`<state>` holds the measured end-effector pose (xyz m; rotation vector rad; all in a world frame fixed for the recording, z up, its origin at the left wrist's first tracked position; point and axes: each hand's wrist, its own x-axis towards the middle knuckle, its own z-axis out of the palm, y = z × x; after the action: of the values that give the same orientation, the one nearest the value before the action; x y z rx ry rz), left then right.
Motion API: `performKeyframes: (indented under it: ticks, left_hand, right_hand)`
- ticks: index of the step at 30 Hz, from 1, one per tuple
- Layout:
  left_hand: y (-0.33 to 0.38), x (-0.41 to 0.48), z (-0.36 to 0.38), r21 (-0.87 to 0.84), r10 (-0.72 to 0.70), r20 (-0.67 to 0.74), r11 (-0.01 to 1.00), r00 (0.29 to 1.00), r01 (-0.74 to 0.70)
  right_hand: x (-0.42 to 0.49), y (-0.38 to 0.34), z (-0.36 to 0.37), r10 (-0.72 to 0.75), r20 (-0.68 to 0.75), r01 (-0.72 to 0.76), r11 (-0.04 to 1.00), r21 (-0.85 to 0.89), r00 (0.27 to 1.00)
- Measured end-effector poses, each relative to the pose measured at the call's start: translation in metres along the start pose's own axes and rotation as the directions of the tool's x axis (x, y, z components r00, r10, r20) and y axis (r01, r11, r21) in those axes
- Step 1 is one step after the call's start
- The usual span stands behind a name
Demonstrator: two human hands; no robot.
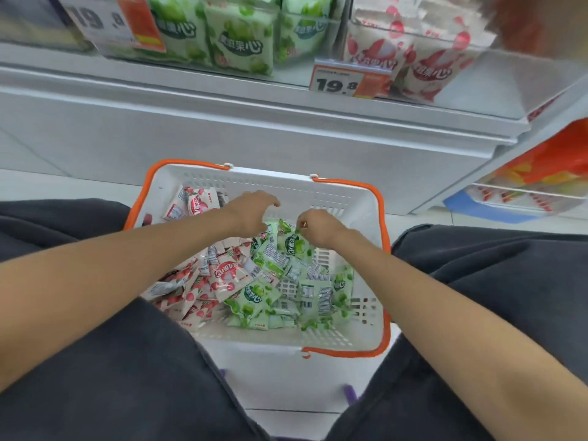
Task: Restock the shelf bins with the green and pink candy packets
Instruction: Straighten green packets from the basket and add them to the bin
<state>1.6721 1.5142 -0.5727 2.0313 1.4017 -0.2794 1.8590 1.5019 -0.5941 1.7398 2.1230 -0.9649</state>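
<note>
A white basket point(280, 183) with orange handles sits on the floor between my knees. Pink candy packets point(222, 275) fill its left half and green candy packets point(315, 288) its right half. My left hand point(251, 211) hovers over the middle of the basket, fingers loosely curled, touching the top of the pile. My right hand point(318, 227) pinches a green packet point(294, 245) at its top edge. Above, the shelf bin of green packets point(238, 39) stands left of the shelf bin of pink packets point(423, 58).
Price tags reading 19.8 hang on the shelf edge point(346, 81). The white shelf base point(222, 128) rises right behind the basket. A side rack with orange and yellow packs point(541, 173) is at the right. My dark-trousered knees point(95, 345) flank the basket.
</note>
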Motion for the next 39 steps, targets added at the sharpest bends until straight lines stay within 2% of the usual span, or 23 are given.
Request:
performKeyframes:
  ticks: [3,5,8,11,13,14,16,18,20,21,23,24,25,27,29,30,34,39]
  left_hand:
    - [0.017,-0.002,-0.015,0.017,0.086,0.004,0.996,0.996,-0.086]
    - [0.026,-0.008,-0.030,-0.017,0.114,-0.027,0.993,0.993,-0.115]
    - [0.031,-0.019,-0.057,-0.131,0.155,-0.163,0.975,0.974,-0.177]
    - [0.033,-0.029,-0.085,-0.297,0.131,-0.287,0.929,0.949,-0.218]
    - [0.036,-0.034,-0.099,-0.411,0.095,-0.355,0.878,0.930,-0.247]
    - [0.038,-0.037,-0.105,-0.457,0.083,-0.385,0.848,0.919,-0.268]
    - [0.042,-0.041,-0.115,-0.477,0.092,-0.445,0.817,0.891,-0.323]
    - [0.048,-0.044,-0.124,-0.496,0.082,-0.527,0.779,0.846,-0.385]
    - [0.053,-0.047,-0.137,-0.473,0.038,-0.654,0.758,0.755,-0.449]
    - [0.054,-0.047,-0.146,-0.387,0.026,-0.732,0.807,0.681,-0.446]
    - [0.049,-0.048,-0.164,-0.135,0.052,-0.837,0.945,0.545,-0.297]
    - [0.044,-0.050,-0.173,-0.021,0.077,-0.864,0.982,0.497,-0.189]
    - [0.037,-0.050,-0.181,0.074,0.112,-0.871,0.992,0.479,-0.098]
    - [0.020,-0.048,-0.188,0.234,0.172,-0.822,0.971,0.544,0.047]
    - [0.010,-0.042,-0.188,0.346,0.178,-0.751,0.926,0.636,0.150]
    - [0.009,-0.040,-0.188,0.372,0.171,-0.738,0.910,0.653,0.182]
    - [0.016,-0.035,-0.187,0.341,0.139,-0.761,0.917,0.634,0.208]
    - [0.015,-0.033,-0.183,0.366,0.147,-0.775,0.897,0.615,0.247]
  right_hand:
    - [-0.026,-0.024,-0.058,-0.164,-0.024,0.163,0.985,-0.062,0.986]
    - [-0.043,-0.037,-0.092,-0.198,-0.095,0.193,0.979,-0.065,0.976]
    - [-0.058,-0.045,-0.132,-0.196,-0.190,0.206,0.978,0.035,0.962]
    - [-0.071,-0.042,-0.164,-0.111,-0.284,0.192,0.941,0.277,0.953]
    - [-0.079,-0.041,-0.182,-0.090,-0.237,0.199,0.850,0.489,0.967]
    - [-0.081,-0.042,-0.189,-0.098,-0.201,0.191,0.834,0.519,0.975]
    - [-0.084,-0.044,-0.202,-0.106,-0.196,0.185,0.876,0.446,0.975]
    - [-0.088,-0.052,-0.219,-0.127,-0.292,0.211,0.938,0.275,0.948]
    - [-0.093,-0.063,-0.244,-0.176,-0.413,0.241,0.964,0.112,0.894]
    - [-0.096,-0.070,-0.260,-0.196,-0.461,0.247,0.968,0.052,0.866]
    - [-0.101,-0.085,-0.290,-0.262,-0.546,0.289,0.957,-0.037,0.796]
    - [-0.103,-0.092,-0.304,-0.294,-0.588,0.307,0.948,-0.081,0.754]
    - [-0.104,-0.099,-0.316,-0.326,-0.618,0.309,0.941,-0.138,0.716]
    - [-0.100,-0.110,-0.334,-0.389,-0.624,0.255,0.920,-0.297,0.677]
    - [-0.087,-0.118,-0.344,-0.443,-0.567,0.175,0.868,-0.464,0.695]
    - [-0.080,-0.121,-0.346,-0.451,-0.531,0.137,0.839,-0.527,0.717]
    - [-0.050,-0.129,-0.342,-0.394,-0.428,0.033,0.766,-0.642,0.814]
    - [-0.021,-0.134,-0.323,-0.298,-0.367,-0.008,0.766,-0.642,0.881]
